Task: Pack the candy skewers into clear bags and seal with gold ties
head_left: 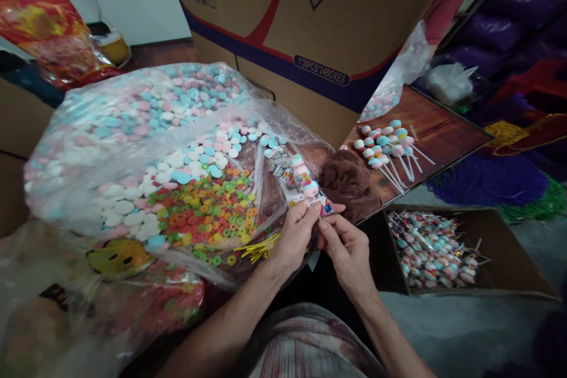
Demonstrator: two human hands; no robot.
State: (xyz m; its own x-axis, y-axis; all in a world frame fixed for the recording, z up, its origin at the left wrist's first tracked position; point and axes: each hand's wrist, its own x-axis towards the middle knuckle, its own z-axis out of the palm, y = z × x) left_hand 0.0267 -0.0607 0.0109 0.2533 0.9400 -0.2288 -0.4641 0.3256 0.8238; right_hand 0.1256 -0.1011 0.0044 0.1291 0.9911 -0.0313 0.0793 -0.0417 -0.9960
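Clear plastic with bright prints on it makes a small wrapper [280,166], and inside is a candy stick [302,174] with pink, white and blue sweets in a row. It is up in front of the person, near the front edge of the table [447,124]. The left hand [296,230] pinches the bottom of the wrapper with thumb and finger. The right hand [348,242] is right beside it, and its thumb and finger pinch the low end too, but which bit is too small to tell.

Thin yellow ties [261,247] lie close to the left hand. Next to them are lots of little candy rings [208,207], red, orange, yellow and green. Behind the rings is a big see-through bag [146,112] full of round pink, white and blue sweets. A soft brown cloth [348,183] lies just past the hands. Beyond it, bare candy sticks [390,144] sit in a pile, with their white sticks poking out. Lower down on the right, an open brown box [505,260] holds many wrapped candy sticks [436,251].
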